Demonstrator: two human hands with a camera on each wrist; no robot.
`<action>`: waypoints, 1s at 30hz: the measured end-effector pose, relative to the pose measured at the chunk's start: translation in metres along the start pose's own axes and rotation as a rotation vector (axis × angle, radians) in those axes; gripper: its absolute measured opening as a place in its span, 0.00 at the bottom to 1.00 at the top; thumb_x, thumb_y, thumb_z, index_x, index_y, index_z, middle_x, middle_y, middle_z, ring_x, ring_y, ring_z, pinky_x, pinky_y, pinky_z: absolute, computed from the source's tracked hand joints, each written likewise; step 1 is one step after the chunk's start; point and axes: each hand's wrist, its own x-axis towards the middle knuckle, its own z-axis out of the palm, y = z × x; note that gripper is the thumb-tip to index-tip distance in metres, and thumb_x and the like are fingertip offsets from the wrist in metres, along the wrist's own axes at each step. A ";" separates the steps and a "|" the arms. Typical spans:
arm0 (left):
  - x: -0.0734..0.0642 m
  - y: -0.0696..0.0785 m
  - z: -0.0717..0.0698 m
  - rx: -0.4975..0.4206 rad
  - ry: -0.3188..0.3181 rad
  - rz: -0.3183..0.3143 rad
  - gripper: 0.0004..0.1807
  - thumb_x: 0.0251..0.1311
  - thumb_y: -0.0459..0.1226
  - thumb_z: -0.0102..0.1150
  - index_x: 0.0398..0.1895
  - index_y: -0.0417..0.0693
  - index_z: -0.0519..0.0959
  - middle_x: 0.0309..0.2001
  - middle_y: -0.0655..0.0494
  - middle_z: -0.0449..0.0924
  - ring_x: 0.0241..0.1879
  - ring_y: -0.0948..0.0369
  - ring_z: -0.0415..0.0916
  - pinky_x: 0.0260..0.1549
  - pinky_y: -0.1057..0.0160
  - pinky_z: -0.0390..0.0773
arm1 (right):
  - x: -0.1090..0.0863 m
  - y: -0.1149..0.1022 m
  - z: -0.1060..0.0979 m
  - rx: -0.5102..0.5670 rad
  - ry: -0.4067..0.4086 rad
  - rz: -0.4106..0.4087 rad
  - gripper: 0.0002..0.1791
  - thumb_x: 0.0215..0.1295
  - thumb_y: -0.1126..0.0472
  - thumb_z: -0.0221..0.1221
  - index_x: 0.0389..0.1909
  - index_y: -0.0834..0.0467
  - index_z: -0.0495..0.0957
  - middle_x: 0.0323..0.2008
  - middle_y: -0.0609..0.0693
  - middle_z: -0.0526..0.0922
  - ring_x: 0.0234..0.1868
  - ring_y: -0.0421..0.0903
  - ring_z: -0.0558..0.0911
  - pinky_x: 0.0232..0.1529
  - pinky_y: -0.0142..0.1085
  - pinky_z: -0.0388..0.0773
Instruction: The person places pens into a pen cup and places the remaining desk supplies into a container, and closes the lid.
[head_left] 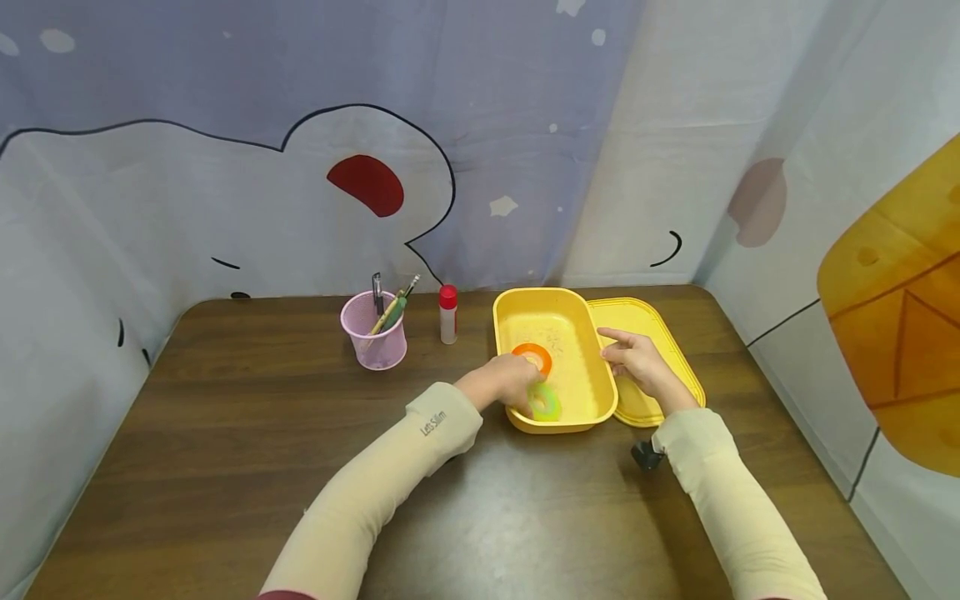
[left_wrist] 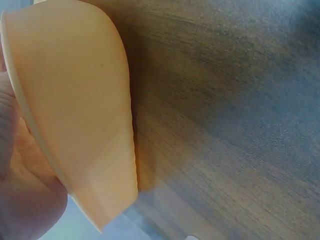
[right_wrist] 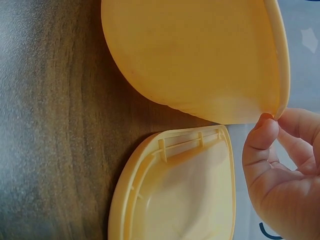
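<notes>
My left hand (head_left: 514, 382) reaches over the near left rim into a yellow plastic box (head_left: 588, 367). Its fingers overlap the lower edge of an orange ring (head_left: 532, 347), and its thumb is beside a lime-green ring (head_left: 551, 403). Whether it grips either ring I cannot tell; the left wrist view shows only the box's outer wall (left_wrist: 75, 95) and part of the hand (left_wrist: 30, 200). My right hand (head_left: 637, 360) pinches the box's right rim between thumb and finger, as the right wrist view shows at the rim's corner (right_wrist: 283, 65).
A yellow lid (head_left: 637, 321) lies on the brown table (head_left: 247, 433), partly under the box's right side. Left of the box stand a red-capped glue stick (head_left: 447, 317) and a pink cup (head_left: 378, 350) with several pens and pencils. A printed curtain (head_left: 517, 150) hangs behind the table.
</notes>
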 end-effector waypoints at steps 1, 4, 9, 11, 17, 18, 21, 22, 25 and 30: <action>0.000 0.000 0.000 -0.005 -0.004 -0.002 0.30 0.41 0.52 0.65 0.51 0.56 0.75 0.40 0.60 0.77 0.39 0.63 0.72 0.39 0.62 0.73 | -0.001 0.000 0.000 0.009 -0.008 -0.013 0.30 0.58 0.66 0.53 0.63 0.62 0.58 0.24 0.43 0.74 0.21 0.37 0.69 0.22 0.28 0.70; -0.002 0.000 -0.002 -0.040 -0.010 -0.012 0.33 0.41 0.52 0.65 0.54 0.55 0.73 0.46 0.59 0.77 0.41 0.64 0.72 0.42 0.63 0.72 | -0.001 0.000 0.000 0.019 -0.015 -0.021 0.31 0.57 0.65 0.55 0.63 0.62 0.59 0.24 0.44 0.74 0.21 0.37 0.69 0.23 0.28 0.70; -0.004 -0.006 -0.005 -0.154 0.035 -0.014 0.34 0.43 0.53 0.64 0.55 0.50 0.72 0.49 0.57 0.76 0.44 0.62 0.71 0.48 0.64 0.70 | 0.000 -0.005 0.004 -0.022 0.019 0.052 0.30 0.60 0.68 0.51 0.64 0.64 0.55 0.24 0.42 0.74 0.22 0.37 0.69 0.24 0.28 0.70; -0.006 -0.010 -0.006 -0.202 0.082 0.001 0.34 0.43 0.52 0.64 0.55 0.49 0.72 0.51 0.57 0.76 0.47 0.61 0.72 0.50 0.63 0.69 | 0.000 -0.007 0.004 -0.024 0.024 0.079 0.30 0.61 0.69 0.49 0.64 0.64 0.54 0.24 0.43 0.73 0.21 0.37 0.69 0.24 0.29 0.70; -0.012 -0.027 -0.013 -0.331 0.252 0.026 0.34 0.45 0.49 0.64 0.57 0.45 0.70 0.54 0.55 0.74 0.54 0.59 0.70 0.53 0.62 0.68 | 0.002 -0.004 0.003 -0.024 0.040 0.087 0.29 0.61 0.69 0.49 0.64 0.62 0.56 0.25 0.43 0.73 0.21 0.37 0.69 0.24 0.29 0.70; -0.014 -0.029 -0.015 -0.365 0.278 0.021 0.33 0.45 0.48 0.64 0.56 0.45 0.70 0.54 0.54 0.74 0.54 0.59 0.71 0.53 0.61 0.69 | 0.002 -0.003 0.002 -0.029 0.039 0.082 0.29 0.61 0.69 0.49 0.64 0.62 0.56 0.25 0.43 0.73 0.21 0.37 0.69 0.24 0.29 0.70; -0.018 -0.036 -0.019 -0.426 0.373 -0.008 0.32 0.46 0.48 0.63 0.56 0.46 0.70 0.53 0.56 0.74 0.52 0.59 0.72 0.52 0.61 0.69 | 0.002 -0.003 0.002 -0.027 0.041 0.083 0.29 0.60 0.69 0.49 0.64 0.63 0.56 0.24 0.43 0.73 0.21 0.37 0.69 0.24 0.29 0.70; -0.019 -0.038 -0.020 -0.448 0.408 -0.026 0.32 0.46 0.49 0.63 0.56 0.47 0.71 0.53 0.56 0.75 0.51 0.59 0.72 0.51 0.61 0.70 | 0.001 -0.004 0.002 -0.030 0.041 0.083 0.29 0.60 0.69 0.49 0.64 0.63 0.55 0.24 0.43 0.73 0.21 0.37 0.69 0.24 0.29 0.70; -0.023 -0.045 -0.022 -0.497 0.549 -0.088 0.31 0.45 0.49 0.64 0.54 0.50 0.72 0.51 0.56 0.76 0.48 0.60 0.73 0.47 0.61 0.72 | 0.001 -0.004 0.003 -0.034 0.044 0.085 0.29 0.60 0.69 0.49 0.64 0.63 0.56 0.24 0.43 0.73 0.21 0.37 0.69 0.24 0.29 0.70; -0.030 -0.059 -0.020 -0.507 0.863 -0.188 0.26 0.44 0.45 0.65 0.50 0.49 0.75 0.48 0.54 0.76 0.48 0.57 0.72 0.50 0.59 0.70 | 0.001 -0.004 0.003 -0.040 0.043 0.090 0.29 0.60 0.69 0.49 0.64 0.62 0.56 0.25 0.43 0.73 0.21 0.37 0.69 0.24 0.28 0.70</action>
